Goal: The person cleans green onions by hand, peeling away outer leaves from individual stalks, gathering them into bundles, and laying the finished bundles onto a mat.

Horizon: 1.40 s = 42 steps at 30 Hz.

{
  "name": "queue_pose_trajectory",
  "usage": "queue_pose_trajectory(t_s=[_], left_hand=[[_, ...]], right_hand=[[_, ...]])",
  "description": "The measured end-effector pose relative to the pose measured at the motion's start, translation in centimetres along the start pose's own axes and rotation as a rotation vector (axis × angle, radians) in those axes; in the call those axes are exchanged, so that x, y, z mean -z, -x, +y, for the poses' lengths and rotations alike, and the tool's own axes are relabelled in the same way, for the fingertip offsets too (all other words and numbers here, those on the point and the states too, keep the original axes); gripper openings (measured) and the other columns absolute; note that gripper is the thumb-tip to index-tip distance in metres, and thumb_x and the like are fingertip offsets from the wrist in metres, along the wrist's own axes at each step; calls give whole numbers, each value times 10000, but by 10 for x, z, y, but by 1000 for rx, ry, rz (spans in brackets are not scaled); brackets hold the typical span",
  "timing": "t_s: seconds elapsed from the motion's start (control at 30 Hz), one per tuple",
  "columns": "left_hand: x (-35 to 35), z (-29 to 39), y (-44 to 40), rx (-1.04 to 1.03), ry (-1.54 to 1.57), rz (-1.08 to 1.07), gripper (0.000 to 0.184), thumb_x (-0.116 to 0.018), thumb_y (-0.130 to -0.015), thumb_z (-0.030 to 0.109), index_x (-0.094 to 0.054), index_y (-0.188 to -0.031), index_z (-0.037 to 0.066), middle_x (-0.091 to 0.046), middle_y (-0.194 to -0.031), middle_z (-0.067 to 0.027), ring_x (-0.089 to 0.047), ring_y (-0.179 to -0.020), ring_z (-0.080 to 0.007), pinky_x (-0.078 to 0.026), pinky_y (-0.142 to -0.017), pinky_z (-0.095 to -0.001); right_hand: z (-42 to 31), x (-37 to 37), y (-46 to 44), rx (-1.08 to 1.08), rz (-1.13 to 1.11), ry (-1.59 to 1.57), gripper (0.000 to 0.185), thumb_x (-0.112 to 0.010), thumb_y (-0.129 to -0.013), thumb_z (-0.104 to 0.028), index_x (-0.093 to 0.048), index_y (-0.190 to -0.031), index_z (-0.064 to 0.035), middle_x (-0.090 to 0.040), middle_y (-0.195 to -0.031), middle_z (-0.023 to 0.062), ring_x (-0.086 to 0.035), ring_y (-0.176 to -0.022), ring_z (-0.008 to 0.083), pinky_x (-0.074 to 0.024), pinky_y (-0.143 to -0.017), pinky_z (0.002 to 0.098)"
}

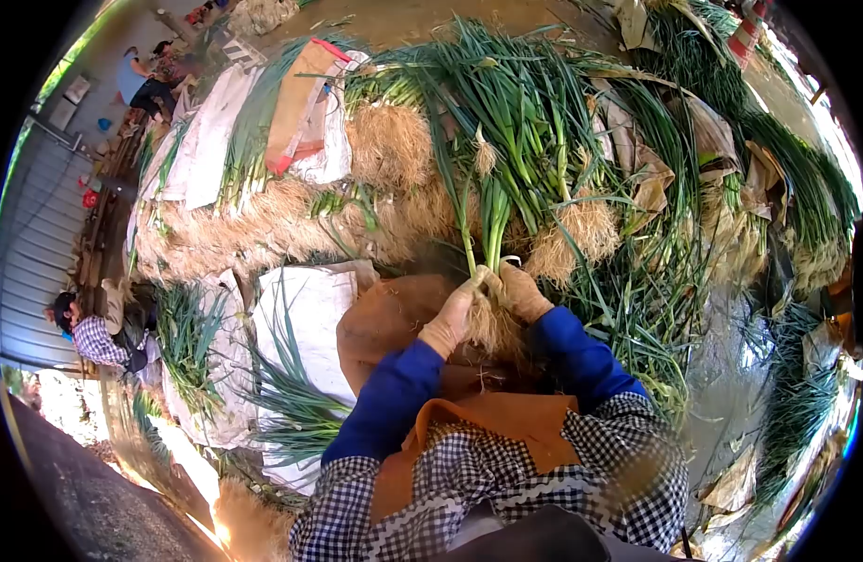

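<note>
In front of my apron, both hands are closed around the lower stalks of some green onions (493, 225). My left hand (457, 314) grips them from the left, just above the roots. From the right, my right hand (523, 292) has its fingers wrapped at the same height, close against the left. Pale stringy roots (492, 328) hang below and between the hands. The green leaves stretch away from me onto a large heap. Beside my right hand lies a root bundle (574, 239) of more green onions. My fingertips are partly hidden by the stalks and roots.
A long row of green onions, roots toward me, is partly covered by white sacks (209, 140) and a brown-and-red sack (305, 103). Loose leaves (637, 318) litter the right side. Cut greens lie on a white sheet (295, 328) at left. Other people (99, 339) sit farther left.
</note>
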<state>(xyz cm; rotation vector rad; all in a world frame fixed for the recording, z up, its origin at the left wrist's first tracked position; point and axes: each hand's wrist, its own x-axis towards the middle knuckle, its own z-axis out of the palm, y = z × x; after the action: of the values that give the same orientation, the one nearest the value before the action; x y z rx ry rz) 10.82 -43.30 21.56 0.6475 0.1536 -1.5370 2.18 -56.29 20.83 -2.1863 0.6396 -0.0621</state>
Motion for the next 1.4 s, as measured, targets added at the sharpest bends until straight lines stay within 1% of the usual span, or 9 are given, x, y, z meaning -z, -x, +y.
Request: queue_pose_trajectory(t_s=[0.23, 0.43, 0.53, 0.63, 0.83, 1.03, 1.1, 1.23, 1.4], left_hand=[[-46, 10, 20, 121, 158, -318, 123, -523, -868, 125, -514, -940, 26, -409, -582, 35, -459, -530, -67, -420, -498, -218], [-90, 84, 159, -389, -40, -308, 105, -506, -850, 186, -462, -853, 91, -444, -561, 67, -386, -403, -38, -355, -351, -189], [-77, 24, 123, -307, -61, -76, 144, -540, -769, 94, -530, -911, 69, -593, -973, -134, -576, -937, -258, -439, -923, -454], [-13, -34, 35, -179, 64, -120, 140, -554, -752, 6, -583, -887, 34, -515, -1221, -165, -538, -1068, -282, -412, -965, -507], [-6, -73, -1, -98, -119, 86, 151, -547, -814, 87, -570, -916, -21, -630, -832, -128, -615, -739, -232, -518, -740, -353], [9, -70, -5, -226, -20, 113, 221, -495, -871, 116, -575, -1017, -30, -637, -990, -126, -605, -855, -215, -507, -742, -331], [1, -74, -3, -222, -121, 100, 219, -504, -868, 122, -547, -1031, -17, -622, -1015, -142, -605, -802, -203, -516, -716, -319], [0, -82, -5, -235, -164, 161, 185, -508, -861, 105, -567, -993, -12, -624, -988, -126, -604, -812, -196, -511, -718, -309], [3, -81, -9, -345, -142, 287, 153, -546, -829, 58, -602, -954, -10, -619, -904, -73, -596, -799, -186, -497, -703, -291]], right_hand=[[14, 77, -42, -218, 300, 491, 446, -504, -836, -489, -619, -901, -63, -651, -752, 160, -637, -758, 327, -486, -682, 438], [18, 78, -62, -199, 221, 529, 394, -566, -813, -408, -617, -949, -42, -649, -836, 175, -623, -824, 339, -480, -725, 424], [1, 88, -14, 172, 136, -111, 384, -528, -856, -359, -617, -888, 14, -639, -785, 160, -628, -779, 255, -482, -691, 354], [11, 67, 21, -62, -188, -857, 390, -540, -873, -347, -623, -962, 23, -624, -795, 63, -582, -758, 157, -456, -688, 283], [35, 31, 41, 215, 10, 506, 435, -420, -908, -411, -573, -805, -16, -618, -718, 181, -595, -720, 372, -473, -645, 421], [51, 105, 130, -220, -156, -589, 402, -532, -893, -389, -625, -1094, -53, -579, -669, 13, -518, -551, 108, -413, -512, 254], [91, 108, 122, -244, -545, 851, 472, -521, -864, -494, -633, -1075, -86, -620, -700, 46, -611, -613, 202, -451, -542, 303], [18, 79, 61, -272, -177, 329, 604, -480, -795, -638, -626, -970, -78, -643, -795, 147, -630, -748, 304, -483, -655, 396], [16, 19, 15, 88, -22, 380, 426, -452, -880, -464, -610, -930, -72, -629, -812, 166, -607, -775, 331, -471, -704, 418]])
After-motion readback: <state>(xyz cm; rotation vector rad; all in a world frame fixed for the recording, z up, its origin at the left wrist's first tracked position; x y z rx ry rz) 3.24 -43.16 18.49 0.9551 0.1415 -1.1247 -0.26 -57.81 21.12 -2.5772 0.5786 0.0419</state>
